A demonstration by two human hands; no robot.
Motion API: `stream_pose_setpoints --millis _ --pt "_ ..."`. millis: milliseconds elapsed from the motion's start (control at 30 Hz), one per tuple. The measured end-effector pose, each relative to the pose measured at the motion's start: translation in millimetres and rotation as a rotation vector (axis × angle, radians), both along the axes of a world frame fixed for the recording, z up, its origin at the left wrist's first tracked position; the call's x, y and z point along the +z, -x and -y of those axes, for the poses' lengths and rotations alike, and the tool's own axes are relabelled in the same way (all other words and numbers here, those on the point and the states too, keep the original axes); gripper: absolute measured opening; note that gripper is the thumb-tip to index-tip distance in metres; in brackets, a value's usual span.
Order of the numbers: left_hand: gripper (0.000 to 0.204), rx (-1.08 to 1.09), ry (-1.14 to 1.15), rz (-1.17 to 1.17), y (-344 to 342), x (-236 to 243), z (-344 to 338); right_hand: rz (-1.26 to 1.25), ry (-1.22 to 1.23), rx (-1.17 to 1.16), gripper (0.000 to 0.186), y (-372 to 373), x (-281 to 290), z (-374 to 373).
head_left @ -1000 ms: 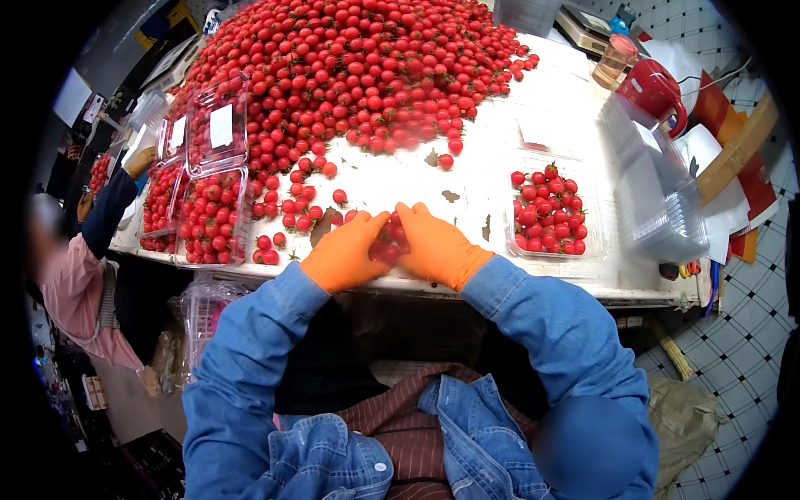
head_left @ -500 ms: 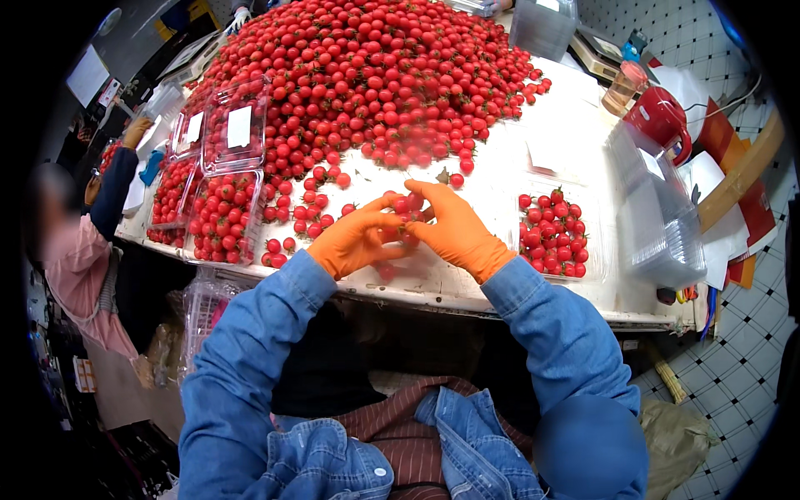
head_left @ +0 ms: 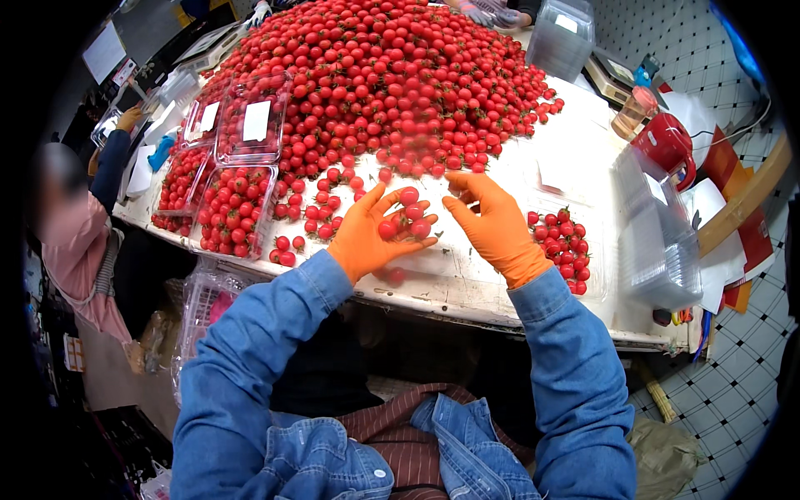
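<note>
My left hand, in an orange glove, is turned up and cupped around several cherry tomatoes that rest on its fingers and palm. To its right, my right hand, also gloved in orange, has its thumb and fingers bent but apart, with nothing seen between them. Beside that hand, a clear tray is partly filled with cherry tomatoes. Beyond both hands rises a large heap of cherry tomatoes. A few loose tomatoes lie on the white tabletop left of my left hand.
Filled clear boxes with raised lids stand at left. Stacked empty trays and a red kettle are at right, a scale farther back. A co-worker sits at left; another person's gloved hands show behind the heap.
My hands have come apart; the right has moved rightward, away from the tomatoes. My left palm is now turned up more, showing the tomatoes in it. The whole view has shifted slightly.
</note>
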State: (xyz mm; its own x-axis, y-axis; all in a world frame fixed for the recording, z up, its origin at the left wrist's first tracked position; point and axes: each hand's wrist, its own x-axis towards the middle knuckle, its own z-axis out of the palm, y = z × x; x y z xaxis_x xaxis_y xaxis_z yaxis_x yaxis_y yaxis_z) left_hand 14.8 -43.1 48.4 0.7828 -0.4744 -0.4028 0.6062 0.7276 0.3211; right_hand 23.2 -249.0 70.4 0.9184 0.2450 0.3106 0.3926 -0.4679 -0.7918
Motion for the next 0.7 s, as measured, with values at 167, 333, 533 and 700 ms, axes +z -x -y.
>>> stream_pose_setpoints --millis 167,333,533,700 --pt "0.033 0.049 -0.142 0.078 -4 -14 2 0.027 0.097 0.024 0.032 7 -3 -1" --pt "0.033 0.033 -0.101 0.186 -17 -46 -8 0.259 -0.042 0.016 0.029 20 2 -14" --pt "0.033 -0.011 -0.289 0.343 -16 -40 34 0.532 -0.055 0.2 0.032 60 34 -28" --pt "0.035 -0.063 -0.497 0.228 -6 21 94 0.642 -0.183 0.239 0.035 74 46 -35"
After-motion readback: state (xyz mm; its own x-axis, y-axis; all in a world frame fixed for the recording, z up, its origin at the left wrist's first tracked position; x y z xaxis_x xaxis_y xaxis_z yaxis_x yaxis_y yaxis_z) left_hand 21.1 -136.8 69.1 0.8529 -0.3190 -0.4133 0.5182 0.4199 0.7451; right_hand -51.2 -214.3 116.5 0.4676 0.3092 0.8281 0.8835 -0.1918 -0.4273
